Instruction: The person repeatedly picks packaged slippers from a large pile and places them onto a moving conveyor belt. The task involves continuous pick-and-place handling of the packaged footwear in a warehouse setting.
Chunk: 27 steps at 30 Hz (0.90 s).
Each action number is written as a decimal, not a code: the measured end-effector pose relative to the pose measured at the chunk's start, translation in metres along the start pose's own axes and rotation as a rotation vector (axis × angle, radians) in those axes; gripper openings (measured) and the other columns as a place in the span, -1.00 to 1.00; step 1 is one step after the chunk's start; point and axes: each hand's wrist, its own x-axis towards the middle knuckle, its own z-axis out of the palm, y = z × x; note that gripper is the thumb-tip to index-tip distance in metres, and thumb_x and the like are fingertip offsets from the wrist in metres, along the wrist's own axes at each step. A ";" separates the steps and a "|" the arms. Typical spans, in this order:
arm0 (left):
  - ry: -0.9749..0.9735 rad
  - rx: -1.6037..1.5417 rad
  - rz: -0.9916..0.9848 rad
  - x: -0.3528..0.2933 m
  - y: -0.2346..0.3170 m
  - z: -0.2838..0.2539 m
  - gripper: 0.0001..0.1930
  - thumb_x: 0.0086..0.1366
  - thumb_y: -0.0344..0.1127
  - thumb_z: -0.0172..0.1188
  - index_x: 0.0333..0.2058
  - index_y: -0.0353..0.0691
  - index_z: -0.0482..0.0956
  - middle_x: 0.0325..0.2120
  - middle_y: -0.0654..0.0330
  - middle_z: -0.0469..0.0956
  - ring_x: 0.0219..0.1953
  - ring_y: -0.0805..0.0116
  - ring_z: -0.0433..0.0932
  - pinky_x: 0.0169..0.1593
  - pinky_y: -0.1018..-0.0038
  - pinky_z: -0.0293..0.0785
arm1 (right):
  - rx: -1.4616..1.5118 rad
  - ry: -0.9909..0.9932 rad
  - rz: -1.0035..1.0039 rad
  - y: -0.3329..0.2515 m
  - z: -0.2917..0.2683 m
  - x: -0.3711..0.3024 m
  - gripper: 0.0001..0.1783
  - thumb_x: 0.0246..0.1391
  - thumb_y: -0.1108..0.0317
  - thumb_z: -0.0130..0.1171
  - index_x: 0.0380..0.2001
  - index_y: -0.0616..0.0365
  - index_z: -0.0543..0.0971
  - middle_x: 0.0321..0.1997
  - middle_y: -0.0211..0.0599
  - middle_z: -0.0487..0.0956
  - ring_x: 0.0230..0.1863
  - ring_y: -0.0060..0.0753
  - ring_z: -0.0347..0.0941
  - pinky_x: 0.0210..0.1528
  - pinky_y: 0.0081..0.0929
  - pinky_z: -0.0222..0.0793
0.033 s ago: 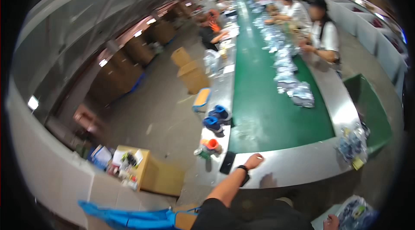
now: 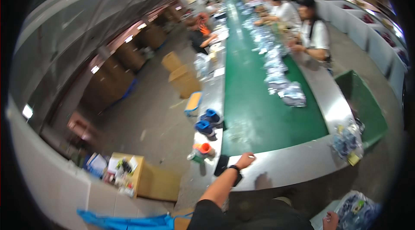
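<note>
My left hand (image 2: 245, 160), a black band on its wrist, hovers over the near metal edge (image 2: 285, 170) of the conveyor. Its fingers are curled together, and what they hold, if anything, is too small to make out. Beside that wrist lies a dark flat phone-like object (image 2: 221, 165). At the lower right, my right hand (image 2: 330, 221) has its fingers bent in, close to a clear plastic bag of bluish items (image 2: 359, 212). Whether it grips anything cannot be seen. On the green belt (image 2: 268, 126), clear-wrapped packs (image 2: 293, 95) form a long row running away from me.
Blue shoes (image 2: 206, 127) and an orange-topped container (image 2: 205, 148) stand on the left ledge. Bagged items (image 2: 347, 141) sit at the right corner beside a green bin (image 2: 367, 113). People work along both sides. Cartons (image 2: 183, 80) and a cluttered desk (image 2: 158, 178) are to the left.
The whole view has shifted slightly, so the conveyor and nearby things appear a little further left. Both hands keep much the same pose.
</note>
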 end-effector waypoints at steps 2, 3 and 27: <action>-0.058 0.102 -0.002 0.015 0.016 -0.049 -0.56 0.39 -0.05 0.30 0.07 -0.26 0.68 -0.22 0.10 0.75 -0.33 0.37 0.71 -0.31 0.41 0.63 | 0.049 0.092 -0.030 -0.004 -0.003 -0.009 -0.56 0.20 0.34 0.29 0.15 0.15 0.64 -0.02 -0.07 0.69 -0.13 -0.12 0.63 -0.02 -0.21 0.55; -0.039 0.100 -0.030 0.025 0.025 -0.071 -0.56 0.40 -0.05 0.31 0.09 -0.24 0.68 -0.21 0.13 0.75 -0.34 0.38 0.70 -0.33 0.40 0.63 | 0.055 0.136 0.035 -0.006 -0.003 -0.016 -0.57 0.21 0.34 0.28 0.14 0.16 0.64 -0.01 -0.06 0.68 -0.13 -0.12 0.63 -0.01 -0.21 0.55; 0.225 0.425 0.300 0.386 0.228 -0.001 -0.49 0.24 -0.06 0.38 0.01 -0.36 0.68 -0.09 -0.19 0.71 0.03 -0.15 0.67 0.13 0.12 0.58 | 0.085 0.365 0.537 -0.131 0.050 -0.076 -0.56 0.26 0.29 0.32 0.17 0.15 0.59 -0.01 -0.04 0.63 -0.07 -0.02 0.60 0.00 -0.19 0.53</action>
